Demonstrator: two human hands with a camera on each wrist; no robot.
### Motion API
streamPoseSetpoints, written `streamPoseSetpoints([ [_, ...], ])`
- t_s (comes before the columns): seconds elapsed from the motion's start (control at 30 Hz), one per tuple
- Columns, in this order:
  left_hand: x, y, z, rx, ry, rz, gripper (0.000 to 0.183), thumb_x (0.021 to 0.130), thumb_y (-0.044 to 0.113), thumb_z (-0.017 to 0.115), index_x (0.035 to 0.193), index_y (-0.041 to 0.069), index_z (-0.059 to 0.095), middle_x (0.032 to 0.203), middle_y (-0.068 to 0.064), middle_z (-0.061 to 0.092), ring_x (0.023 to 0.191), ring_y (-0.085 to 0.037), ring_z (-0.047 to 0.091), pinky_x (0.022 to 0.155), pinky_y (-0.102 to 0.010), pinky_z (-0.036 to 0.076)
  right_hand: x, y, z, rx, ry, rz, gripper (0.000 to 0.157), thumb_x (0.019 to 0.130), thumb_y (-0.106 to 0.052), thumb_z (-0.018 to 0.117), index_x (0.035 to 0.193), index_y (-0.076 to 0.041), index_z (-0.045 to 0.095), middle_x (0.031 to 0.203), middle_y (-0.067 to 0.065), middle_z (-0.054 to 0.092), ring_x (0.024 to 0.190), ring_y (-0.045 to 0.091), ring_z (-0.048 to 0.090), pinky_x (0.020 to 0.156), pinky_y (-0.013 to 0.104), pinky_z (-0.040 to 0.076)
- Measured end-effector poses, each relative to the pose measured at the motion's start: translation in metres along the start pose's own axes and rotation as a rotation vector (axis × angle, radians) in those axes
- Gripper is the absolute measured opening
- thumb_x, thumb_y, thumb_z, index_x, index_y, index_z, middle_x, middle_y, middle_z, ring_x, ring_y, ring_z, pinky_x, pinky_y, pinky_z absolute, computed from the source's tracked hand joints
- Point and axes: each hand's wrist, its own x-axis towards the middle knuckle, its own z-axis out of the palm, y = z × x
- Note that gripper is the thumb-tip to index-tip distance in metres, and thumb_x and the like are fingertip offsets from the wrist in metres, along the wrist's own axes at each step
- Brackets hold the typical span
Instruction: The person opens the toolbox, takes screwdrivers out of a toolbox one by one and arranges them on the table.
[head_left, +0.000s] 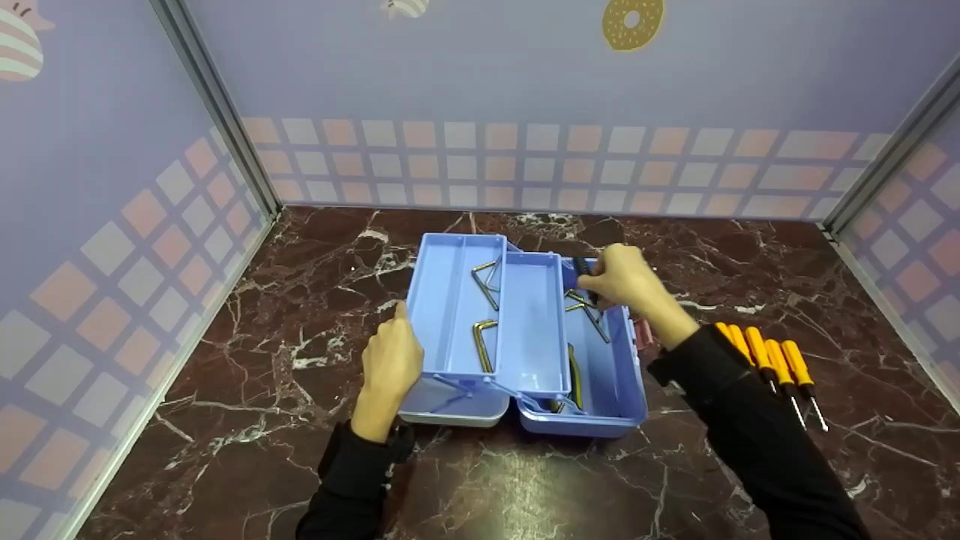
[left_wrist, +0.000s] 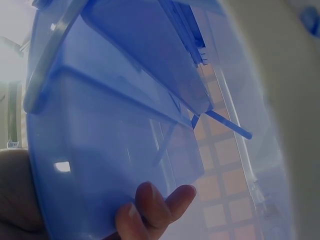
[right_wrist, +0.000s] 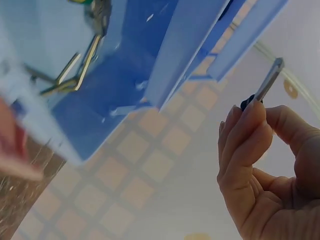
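A light blue toolbox (head_left: 529,315) stands unfolded, its trays spread out. My left hand (head_left: 394,356) is at its left side, index finger along the upper tray's edge; in the left wrist view the other fingertips (left_wrist: 152,202) curl against the blue plastic. Over the right compartment's far end, my right hand (head_left: 626,277) pinches a small tool (right_wrist: 270,77) with a shiny metal shaft and a dark part; I cannot tell its kind. L-shaped hex keys (head_left: 484,345) lie in the left tray, and more hex keys (head_left: 596,322) are in the right compartment beside yellow-handled pliers (head_left: 575,379).
Several screwdrivers (head_left: 799,364) with yellow handles lie on the dark marble-look table (head_left: 247,457), right of the toolbox. A red object (head_left: 643,334) sits close to the box's right wall. Patterned panels (head_left: 525,90) enclose the back and both sides.
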Motion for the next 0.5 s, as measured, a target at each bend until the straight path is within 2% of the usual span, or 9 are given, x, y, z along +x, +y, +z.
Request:
streamPoseSetpoints([
  [0.13,0.000,0.000,0.001,0.003,0.003,0.011,0.039,0.086,-0.001,0.042,0.125,-0.008,0.043,0.088,-0.025,0.061,0.070,-0.042,0.059,0.054,-0.048,0.048,-0.006,0.027,-0.016,-0.029,0.044,0.027,0.023,0.078,-0.018,0.061,0.066,0.002,0.063,0.062,0.014,0.062,0.042,0.009,0.055,0.045,0.024,0.047],
  [0.2,0.000,0.000,0.000,0.008,0.004,0.017,0.040,0.085,-0.001,0.042,0.125,-0.008,0.043,0.088,-0.025,0.061,0.070,-0.042,0.059,0.054,-0.048,0.048,-0.009,0.044,-0.023,-0.047,0.060,0.039,0.024,0.078,-0.018,0.062,0.068,0.004,0.063,0.058,0.012,0.062,0.041,0.009,0.055,0.044,0.024,0.046],
  [0.3,0.000,0.000,0.000,0.013,0.009,0.022,0.040,0.084,-0.002,0.043,0.124,-0.008,0.043,0.087,-0.024,0.061,0.071,-0.043,0.059,0.054,-0.049,0.047,-0.013,0.070,-0.028,-0.046,0.061,0.074,0.025,0.079,-0.018,0.062,0.069,0.005,0.063,0.053,0.011,0.061,0.043,0.015,0.059,0.050,0.030,0.050],
  [0.4,0.000,-0.001,0.000,0.014,0.013,0.023,0.039,0.084,-0.002,0.043,0.122,-0.008,0.044,0.085,-0.025,0.061,0.070,-0.043,0.059,0.054,-0.049,0.047,-0.017,0.097,-0.028,-0.091,0.068,0.094,0.026,0.078,-0.018,0.062,0.061,0.002,0.062,0.048,0.008,0.059,0.047,0.021,0.060,0.061,0.039,0.050],
  [0.5,0.000,-0.001,0.000,0.009,0.014,0.023,0.039,0.084,-0.002,0.043,0.122,-0.007,0.044,0.085,-0.025,0.061,0.069,-0.043,0.059,0.054,-0.049,0.047,-0.019,0.121,-0.026,-0.171,0.065,0.129,0.029,0.075,-0.019,0.063,0.053,-0.002,0.055,0.050,0.009,0.056,0.051,0.027,0.058,0.062,0.043,0.047],
])
